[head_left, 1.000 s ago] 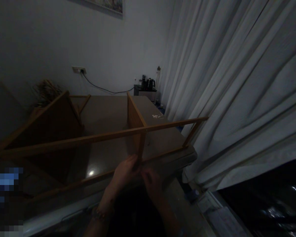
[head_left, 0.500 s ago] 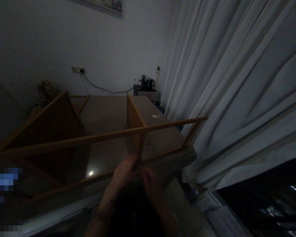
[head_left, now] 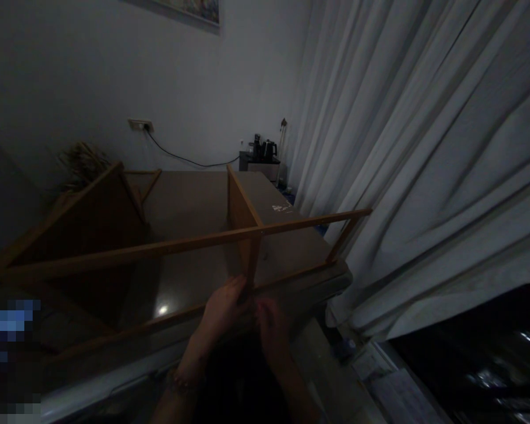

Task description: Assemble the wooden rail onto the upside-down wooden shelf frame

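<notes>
Right grip (head_left: pixel 274 328) has shifted slightly vs. 1/2 sec. ago, fingers curled; left grip (head_left: pixel 223 307) and wooden shelving frame (head_left: pixel 194 240) hold position. Left grip, w/ bracelet (head_left: pixel 183 380) on the wrist below, has fingertips up against lower end of frame's short post (head_left: pixel 253 256); can't tell if it's grasping or just resting. Right grip sits just beside, to the right, nr foot of same post; dim light, so can't tell if anything's pinched in it.

Frame lies on a worktop (head_left: pixel 185 197), directly ahead of both grips, its long upper rail crossing above them L to R. Divider board (head_left: pixel 242 203) runs back from post, away from grips; big end panel (head_left: pixel 82 229) leans, well left of left grip. White marks (head_left: pixel 280 207) show on worktop beyond right grip.

Bkgd., far beyond grips: black kettle (head_left: pixel 268 151) on small dark cabinet (head_left: pixel 260 171), cord (head_left: pixel 189 161) up to wall socket (head_left: pixel 140 125). Dried-plant bunch (head_left: pixel 85 162), far left of grips, behind panel. White curtain (head_left: pixel 380 147) fills area right of right grip.
</notes>
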A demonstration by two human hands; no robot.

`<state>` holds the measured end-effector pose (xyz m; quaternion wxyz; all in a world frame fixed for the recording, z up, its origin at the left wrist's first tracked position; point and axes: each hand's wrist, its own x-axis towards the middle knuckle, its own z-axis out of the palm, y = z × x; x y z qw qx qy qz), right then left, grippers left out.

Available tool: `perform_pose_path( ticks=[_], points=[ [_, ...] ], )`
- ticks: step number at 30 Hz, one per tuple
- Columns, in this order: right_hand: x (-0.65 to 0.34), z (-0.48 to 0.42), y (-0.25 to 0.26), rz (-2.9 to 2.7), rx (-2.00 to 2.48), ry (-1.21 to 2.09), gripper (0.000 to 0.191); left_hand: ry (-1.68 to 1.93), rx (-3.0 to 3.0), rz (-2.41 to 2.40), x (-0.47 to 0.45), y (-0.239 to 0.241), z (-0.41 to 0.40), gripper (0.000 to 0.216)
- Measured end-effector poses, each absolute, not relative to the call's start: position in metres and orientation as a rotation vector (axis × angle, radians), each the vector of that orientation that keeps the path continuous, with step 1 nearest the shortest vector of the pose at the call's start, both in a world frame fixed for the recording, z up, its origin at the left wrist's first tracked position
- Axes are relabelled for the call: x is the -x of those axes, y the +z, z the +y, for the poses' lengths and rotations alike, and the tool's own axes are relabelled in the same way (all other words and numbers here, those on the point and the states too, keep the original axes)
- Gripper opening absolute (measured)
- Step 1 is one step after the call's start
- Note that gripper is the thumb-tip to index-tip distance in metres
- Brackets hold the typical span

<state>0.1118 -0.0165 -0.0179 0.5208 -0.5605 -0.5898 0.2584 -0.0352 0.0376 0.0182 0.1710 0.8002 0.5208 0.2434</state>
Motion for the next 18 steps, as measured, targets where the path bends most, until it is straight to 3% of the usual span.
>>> perform_pose_path(
  ticks=[8, 14, 18],
  points=[
    [-0.109, -0.014, -0.027, -1.327, 1.354, 0.688, 0.024, 0.679, -2.264, 1.475, 0.035, 0.021, 0.038, 0.032],
    [-0.125, -0.009, -0.038, -1.764, 1.298, 0.263, 0.024, 0.676, -2.293, 1.464, 0.036, 0.015, 0.04, 0.036],
    [-0.138, -0.004, -0.038, -1.872, 1.294, 0.169, 0.029, 0.668, -2.286, 1.465, 0.036, 0.013, 0.042, 0.037]
  ],
)
